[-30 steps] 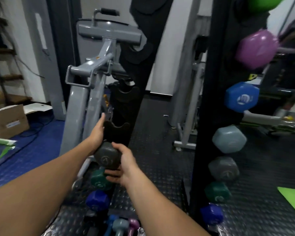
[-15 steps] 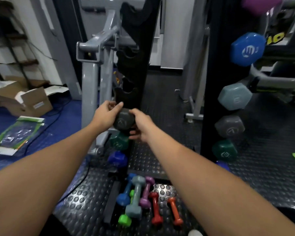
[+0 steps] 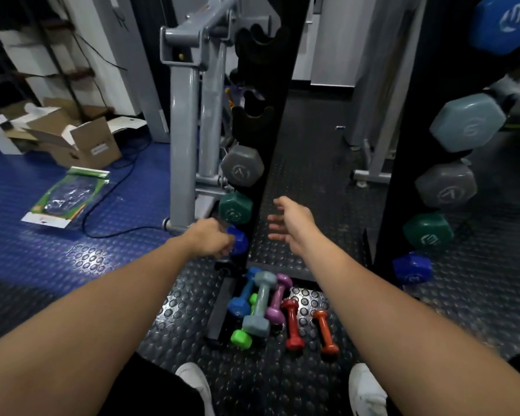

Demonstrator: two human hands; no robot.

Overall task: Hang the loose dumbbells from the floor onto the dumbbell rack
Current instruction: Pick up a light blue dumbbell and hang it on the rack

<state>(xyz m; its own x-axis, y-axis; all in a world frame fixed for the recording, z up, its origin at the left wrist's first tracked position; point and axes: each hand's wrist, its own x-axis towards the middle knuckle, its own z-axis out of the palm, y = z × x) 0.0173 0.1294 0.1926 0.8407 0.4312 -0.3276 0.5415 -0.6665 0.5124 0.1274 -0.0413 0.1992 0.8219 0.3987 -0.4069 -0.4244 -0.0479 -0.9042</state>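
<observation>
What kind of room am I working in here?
Most likely a small gym or workout room: a black dumbbell rack holding hex dumbbells, loose coloured dumbbells on studded rubber flooring, and a grey exercise machine frame beside the rack.

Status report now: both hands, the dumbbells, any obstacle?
Left hand and right hand empty, open. Grey dumbbell on rack. Six loose dumbbells on floor below hands. Nothing in the way.

Single head-worn wide-angle view, which looked forward and steeply down from standing height, close over the floor dumbbells [image 3: 263, 307] and the rack [image 3: 264, 121]; no second view.
</observation>
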